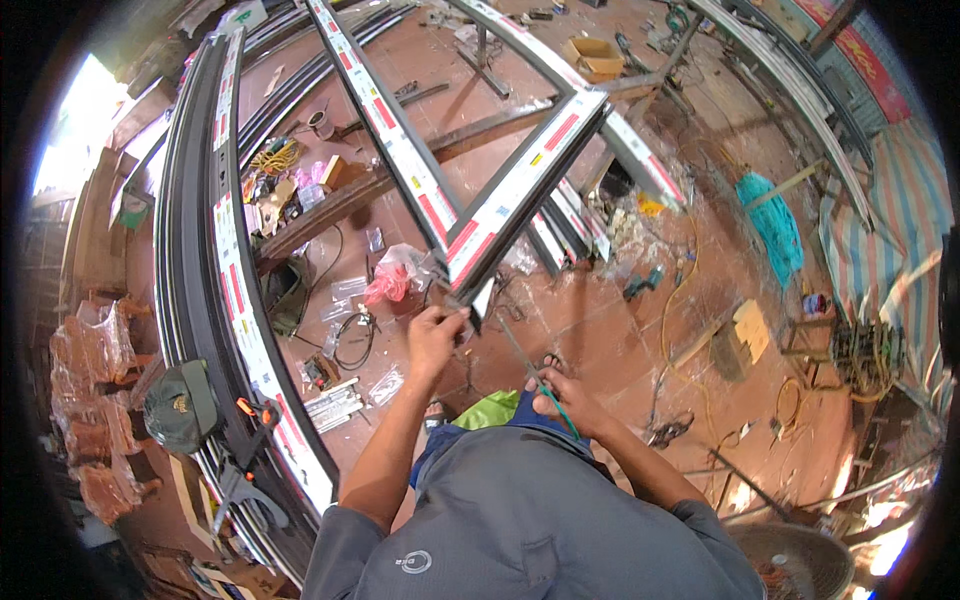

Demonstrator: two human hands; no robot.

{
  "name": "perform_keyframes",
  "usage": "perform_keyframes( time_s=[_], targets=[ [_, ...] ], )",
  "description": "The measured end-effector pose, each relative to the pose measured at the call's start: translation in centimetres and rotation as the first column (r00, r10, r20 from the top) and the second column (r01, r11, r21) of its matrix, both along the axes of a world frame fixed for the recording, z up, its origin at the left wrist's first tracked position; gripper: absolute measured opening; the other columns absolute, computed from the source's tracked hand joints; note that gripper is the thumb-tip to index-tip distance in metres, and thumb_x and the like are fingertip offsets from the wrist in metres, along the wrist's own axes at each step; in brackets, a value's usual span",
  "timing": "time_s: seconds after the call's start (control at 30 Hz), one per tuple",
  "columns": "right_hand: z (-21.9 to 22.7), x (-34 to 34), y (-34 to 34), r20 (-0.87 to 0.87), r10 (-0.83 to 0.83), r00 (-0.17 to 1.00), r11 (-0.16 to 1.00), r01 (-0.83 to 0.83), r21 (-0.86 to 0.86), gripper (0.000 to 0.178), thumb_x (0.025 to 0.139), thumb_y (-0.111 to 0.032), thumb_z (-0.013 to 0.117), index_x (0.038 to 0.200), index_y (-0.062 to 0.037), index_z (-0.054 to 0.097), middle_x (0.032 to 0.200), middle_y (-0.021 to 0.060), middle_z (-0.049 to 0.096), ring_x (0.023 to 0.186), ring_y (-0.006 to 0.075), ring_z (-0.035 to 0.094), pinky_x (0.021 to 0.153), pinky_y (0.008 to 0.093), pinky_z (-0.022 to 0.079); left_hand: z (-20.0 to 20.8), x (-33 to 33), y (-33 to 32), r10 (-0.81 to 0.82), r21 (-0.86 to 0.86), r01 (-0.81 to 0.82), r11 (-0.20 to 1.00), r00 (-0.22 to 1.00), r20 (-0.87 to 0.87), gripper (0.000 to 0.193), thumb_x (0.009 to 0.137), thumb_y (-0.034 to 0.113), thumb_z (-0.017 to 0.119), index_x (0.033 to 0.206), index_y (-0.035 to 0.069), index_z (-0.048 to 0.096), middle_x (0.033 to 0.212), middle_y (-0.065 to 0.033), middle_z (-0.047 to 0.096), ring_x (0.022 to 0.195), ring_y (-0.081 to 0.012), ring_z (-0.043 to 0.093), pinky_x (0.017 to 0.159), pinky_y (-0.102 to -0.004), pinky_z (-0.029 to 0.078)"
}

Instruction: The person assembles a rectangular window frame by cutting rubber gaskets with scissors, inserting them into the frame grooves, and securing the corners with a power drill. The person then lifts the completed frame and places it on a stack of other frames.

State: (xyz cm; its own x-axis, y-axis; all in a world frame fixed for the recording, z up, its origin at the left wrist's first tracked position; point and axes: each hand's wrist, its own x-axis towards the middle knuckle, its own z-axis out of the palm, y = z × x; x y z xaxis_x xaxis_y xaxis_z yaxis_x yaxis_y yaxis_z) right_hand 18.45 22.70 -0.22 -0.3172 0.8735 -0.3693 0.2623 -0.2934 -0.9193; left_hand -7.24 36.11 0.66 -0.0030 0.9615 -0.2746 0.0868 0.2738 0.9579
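Note:
My left hand [436,338] is closed, its fingertips at the near corner of a dark metal frame; what lies between them is partly hidden. The frame's profiles [520,190] carry white protective film with red patches and meet in a point in front of me. My right hand [565,398], close to my waist, is wrapped round a long thin tool [522,354] with a green handle. The tool's narrow grey shaft slants up and left toward the frame corner; its exact kind is not clear. A pink plastic bag [396,275] lies beyond my left hand.
On the left, long stacked profiles [235,270] carry a dark cap [181,404] and an orange-and-black clamp [258,430]. Cables, plastic packets and offcuts litter the tiled floor [610,330]. A teal bundle [772,230] and a yellow cord [668,330] lie right.

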Motion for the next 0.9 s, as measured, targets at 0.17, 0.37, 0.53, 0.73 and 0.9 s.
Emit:
perform_keyframes(
  time_s=[0.17,0.37,0.53,0.73,0.9],
  targets=[
    [1.8,-8.1,-3.5,-0.182,-0.284,0.941,0.949,0.248,-0.196,0.05,0.102,-0.054,0.063,0.115,-0.0058,0.059,0.081,0.004,0.059,0.068,0.0138,0.056,0.062,0.0299,0.046,-3.1,-2.1,-1.1,-0.09,-0.055,0.114,0.992,0.938,0.334,0.018,0.1,0.012,0.067,0.104,-0.004,0.073,0.084,-0.0048,0.072,0.075,-0.0141,0.067,0.071,-0.029,0.053],
    [2.2,-12.4,-3.8,0.009,-0.346,0.938,0.922,0.342,-0.181,0.057,0.099,-0.061,0.063,0.105,-0.0052,0.057,0.075,0.0012,0.052,0.064,0.0116,0.051,0.057,0.0303,0.041,-2.8,-3.2,-2.1,-0.106,-0.125,0.15,0.981,0.946,0.305,0.018,0.099,0.007,0.067,0.112,-0.004,0.071,0.085,-0.0062,0.072,0.074,-0.014,0.068,0.068,-0.0281,0.054],
    [1.6,-13.6,-2.5,0.042,-0.352,0.935,0.926,0.354,-0.128,0.062,0.097,-0.066,0.062,0.098,-0.0037,0.057,0.072,0.0031,0.05,0.064,0.0125,0.051,0.057,0.0322,0.041,-1.9,-3.1,-1.8,-0.078,-0.094,0.11,0.989,0.954,0.29,0.017,0.098,0.009,0.069,0.11,-0.004,0.07,0.083,-0.0063,0.071,0.068,-0.0138,0.066,0.065,-0.0281,0.053],
    [1.4,-14.8,-2.0,0.006,-0.397,0.918,0.912,0.395,-0.112,0.065,0.097,-0.068,0.062,0.096,-0.003,0.058,0.07,0.0036,0.05,0.06,0.0131,0.048,0.055,0.034,0.04,-2.7,-3.3,-1.6,-0.104,-0.011,0.108,0.994,0.977,0.186,0.017,0.096,0.011,0.071,0.105,-0.002,0.074,0.08,-0.0041,0.072,0.067,-0.0101,0.066,0.062,-0.0254,0.053],
    [2.2,-14.7,-1.7,0.0,-0.396,0.918,0.907,0.391,-0.159,0.056,0.1,-0.063,0.06,0.101,-0.0067,0.059,0.073,-0.0014,0.051,0.06,0.008,0.05,0.053,0.0267,0.04,-2.3,-3.0,-2.0,-0.107,0.05,0.105,0.993,0.994,0.036,0.02,0.094,0.013,0.072,0.107,-0.003,0.076,0.077,-0.0026,0.071,0.065,-0.0092,0.065,0.062,-0.0259,0.051]
  ],
)
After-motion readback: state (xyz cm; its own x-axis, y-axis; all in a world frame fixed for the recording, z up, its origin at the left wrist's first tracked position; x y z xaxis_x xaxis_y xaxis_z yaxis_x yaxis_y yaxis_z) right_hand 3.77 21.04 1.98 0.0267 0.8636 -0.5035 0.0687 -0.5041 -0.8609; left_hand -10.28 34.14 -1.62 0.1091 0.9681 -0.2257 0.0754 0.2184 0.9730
